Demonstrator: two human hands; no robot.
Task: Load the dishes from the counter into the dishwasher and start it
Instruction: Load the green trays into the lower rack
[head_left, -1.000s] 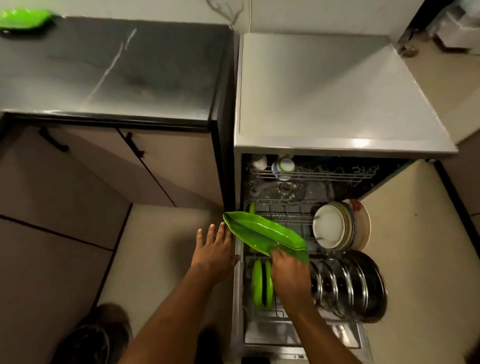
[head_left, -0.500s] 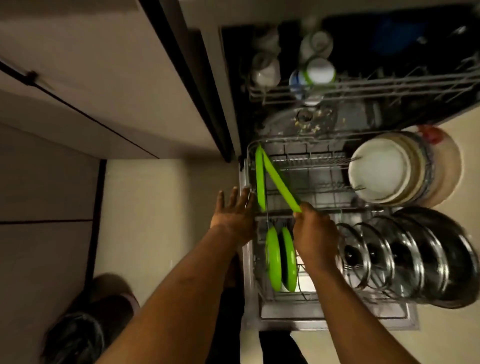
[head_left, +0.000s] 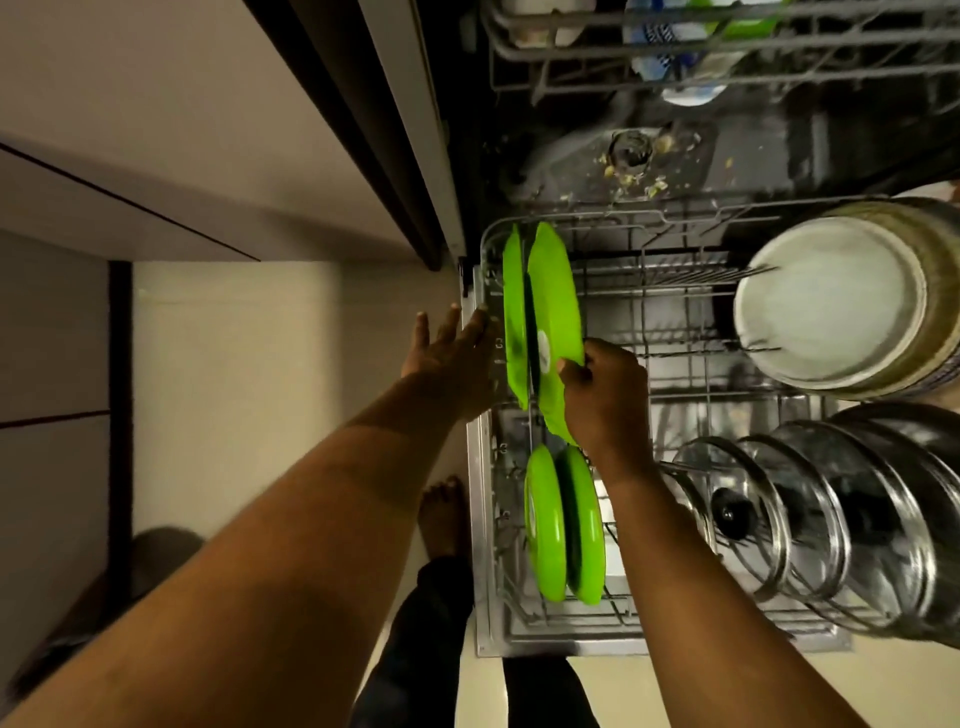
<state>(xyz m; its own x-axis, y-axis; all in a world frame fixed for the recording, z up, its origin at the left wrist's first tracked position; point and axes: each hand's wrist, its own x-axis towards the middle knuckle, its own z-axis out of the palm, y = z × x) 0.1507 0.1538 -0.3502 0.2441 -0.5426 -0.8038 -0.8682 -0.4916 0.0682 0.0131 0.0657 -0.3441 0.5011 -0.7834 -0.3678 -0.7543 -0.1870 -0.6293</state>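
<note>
**Head view: a green tray going on edge into the lower rack**

Farthest left of the lower rack (head_left: 675, 642), the left hand (head_left: 449, 358) is spread flat with fingers apart, holding nothing; its fingertips reach the rack's left wall, whether touching or just short I cannot tell.

Just inside that wall stands one green tray (head_left: 514, 317) on edge. Right beside it is the second green tray (head_left: 553, 306), also on edge and leaning slightly. The right hand (head_left: 605, 395) is closed around this tray's near lower edge, thumb on the face, fingers wrapped behind.

Toward the rack's front corner two green plates (head_left: 563, 525) stand side by side. On the rack's right side sit glass lids (head_left: 779, 509) in front and white plates (head_left: 831, 301) behind.

The held tray looks like thin, stiff plastic: probably light, unlikely to break, but glossy and likely slippery if wet. Gripping the rim as now seems sound; a long tray held at one end may swing, so steadying its top edge with the free hand would help.
</note>
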